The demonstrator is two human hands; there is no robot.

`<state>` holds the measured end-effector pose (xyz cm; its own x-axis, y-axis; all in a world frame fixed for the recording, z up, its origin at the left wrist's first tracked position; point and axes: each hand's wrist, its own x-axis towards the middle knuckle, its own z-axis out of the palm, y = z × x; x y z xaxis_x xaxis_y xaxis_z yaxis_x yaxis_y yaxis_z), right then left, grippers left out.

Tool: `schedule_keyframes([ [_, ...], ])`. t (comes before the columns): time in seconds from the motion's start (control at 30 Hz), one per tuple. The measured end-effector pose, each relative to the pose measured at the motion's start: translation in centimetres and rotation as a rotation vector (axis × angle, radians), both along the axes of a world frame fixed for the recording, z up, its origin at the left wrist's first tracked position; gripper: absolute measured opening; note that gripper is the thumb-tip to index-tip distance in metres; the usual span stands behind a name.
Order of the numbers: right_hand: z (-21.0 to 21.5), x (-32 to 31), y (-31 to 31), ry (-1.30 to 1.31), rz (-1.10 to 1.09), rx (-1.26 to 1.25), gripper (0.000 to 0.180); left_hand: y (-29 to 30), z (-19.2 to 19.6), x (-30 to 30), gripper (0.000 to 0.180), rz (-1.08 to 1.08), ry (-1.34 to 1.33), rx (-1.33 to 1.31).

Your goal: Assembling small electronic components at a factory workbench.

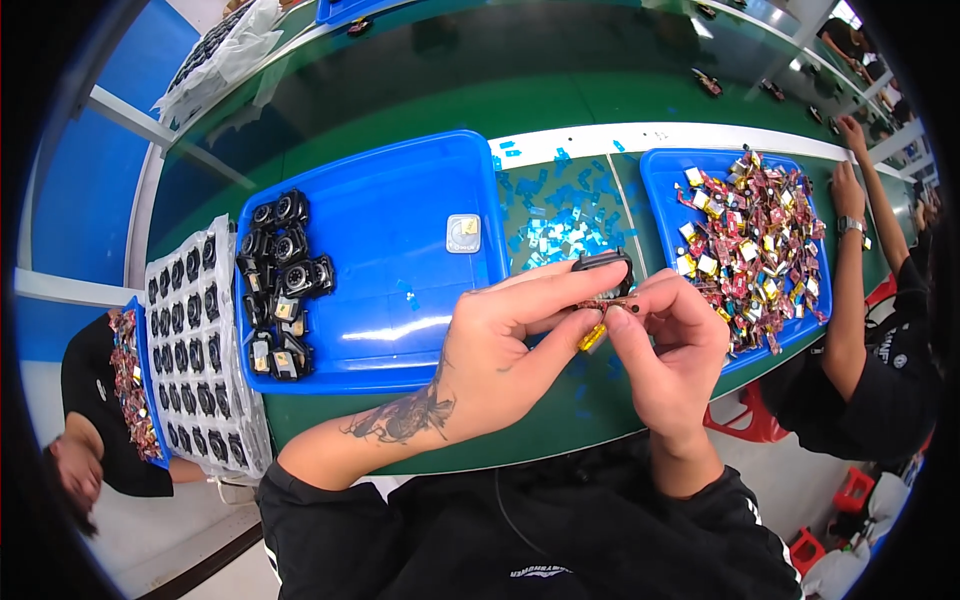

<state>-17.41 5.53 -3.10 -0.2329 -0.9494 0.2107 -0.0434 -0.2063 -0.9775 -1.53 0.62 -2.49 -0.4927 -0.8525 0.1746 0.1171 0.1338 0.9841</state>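
Note:
Both hands meet over the green bench, just right of a large blue tray. My left hand is closed around a small black plastic housing, its thumb against a small reddish circuit board. The fingertips of my right hand pinch that circuit board at the housing's near side. A yellow-wrapped part hangs below the board between the two thumbs. Fingers hide most of the housing's inside. Small blue film pieces lie scattered on the bench just beyond my hands.
The large blue tray holds several black housings and a clear square piece. Another blue tray at right is heaped with circuit boards. White moulded trays of round black parts stand at left. Co-workers sit on both sides.

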Motion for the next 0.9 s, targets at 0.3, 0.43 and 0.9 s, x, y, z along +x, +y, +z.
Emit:
schedule_keyframes([
  [0.3, -0.2, -1.5, -0.6, -0.064, 0.123, 0.107, 0.016, 0.1, 0.1, -0.4, 0.038, 0.007, 0.092, 0.024],
  [0.43, 0.4, -0.1, -1.6, -0.173, 0.08, 0.077, 0.032, 0.0, 0.7, -0.2, 0.048, 0.034, 0.157, 0.143],
  [0.9, 3.0, -2.8, -20.2, 0.446, 0.235, 0.181, 0.041, -5.2, 0.5, 12.3, 0.032, 0.589, -0.902, -1.0],
])
